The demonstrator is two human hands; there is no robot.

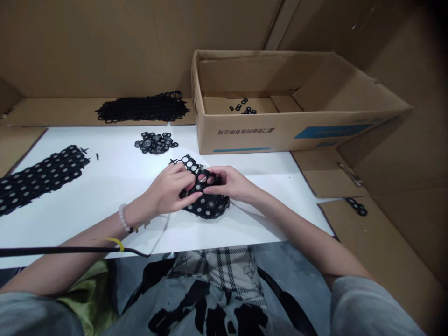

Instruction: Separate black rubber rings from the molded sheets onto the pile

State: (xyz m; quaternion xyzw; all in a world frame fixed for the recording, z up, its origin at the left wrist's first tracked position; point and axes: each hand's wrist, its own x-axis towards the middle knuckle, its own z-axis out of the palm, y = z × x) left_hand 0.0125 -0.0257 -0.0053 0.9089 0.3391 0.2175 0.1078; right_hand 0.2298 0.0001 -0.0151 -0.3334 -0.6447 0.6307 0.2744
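Observation:
A black rubber sheet (pixel 209 205) punched with rows of rings lies on the white table (pixel 115 186), its near end bunched up. My left hand (pixel 171 189) has its fingers curled on the sheet's middle, thumb pressed against it. My right hand (pixel 229 183) pinches the same sheet from the right, fingertips meeting those of the left hand. A small heap of loose black rings (pixel 156 142) lies just beyond the sheet.
An open cardboard box (pixel 280 130) with a few rings inside stands at the back right. A long ring sheet (pixel 38 177) lies at the left, a stack of sheets (pixel 143 108) at the back. A black cable (pixel 70 251) crosses the near edge. Cardboard walls surround the table.

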